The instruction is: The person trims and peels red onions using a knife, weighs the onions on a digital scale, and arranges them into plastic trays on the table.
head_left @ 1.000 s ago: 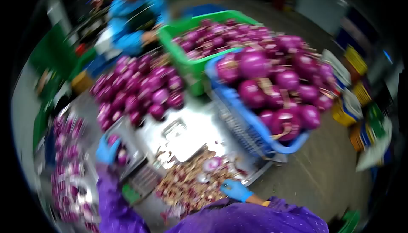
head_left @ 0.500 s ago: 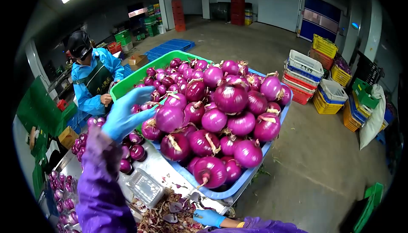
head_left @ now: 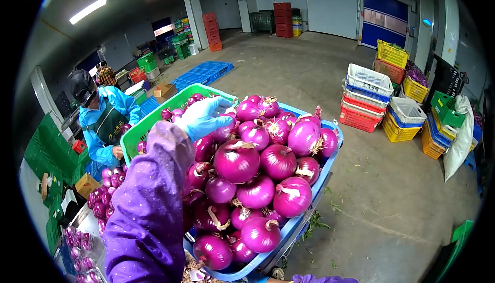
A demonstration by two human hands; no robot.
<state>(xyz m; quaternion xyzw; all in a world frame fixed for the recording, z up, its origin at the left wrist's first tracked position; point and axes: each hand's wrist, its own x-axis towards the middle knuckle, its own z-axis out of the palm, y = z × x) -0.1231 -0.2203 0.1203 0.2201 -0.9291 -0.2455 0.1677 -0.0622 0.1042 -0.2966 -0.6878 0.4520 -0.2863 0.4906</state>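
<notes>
My left hand [head_left: 205, 118], in a light blue glove, reaches over the heap of red onions [head_left: 256, 191] in the blue crate [head_left: 334, 154]. Its fingers curve down at the heap's far left edge, by the green crate [head_left: 129, 137], and whatever they grip is hidden. The purple sleeve covers part of the onions. My right hand is out of sight; only its purple cuff shows at the bottom edge. Onion skins [head_left: 198, 272] lie below the blue crate.
A co-worker in a blue jacket [head_left: 105, 120] stands at the left beyond more onions [head_left: 105, 192]. Packed onions [head_left: 80, 247] lie at lower left. Stacked crates [head_left: 363, 97] stand on the right, a blue pallet [head_left: 202, 75] behind.
The view has risen from the skins and tray to the crates. My left hand has moved from the tray up and across onto the onion heap. My right hand has dropped out of view.
</notes>
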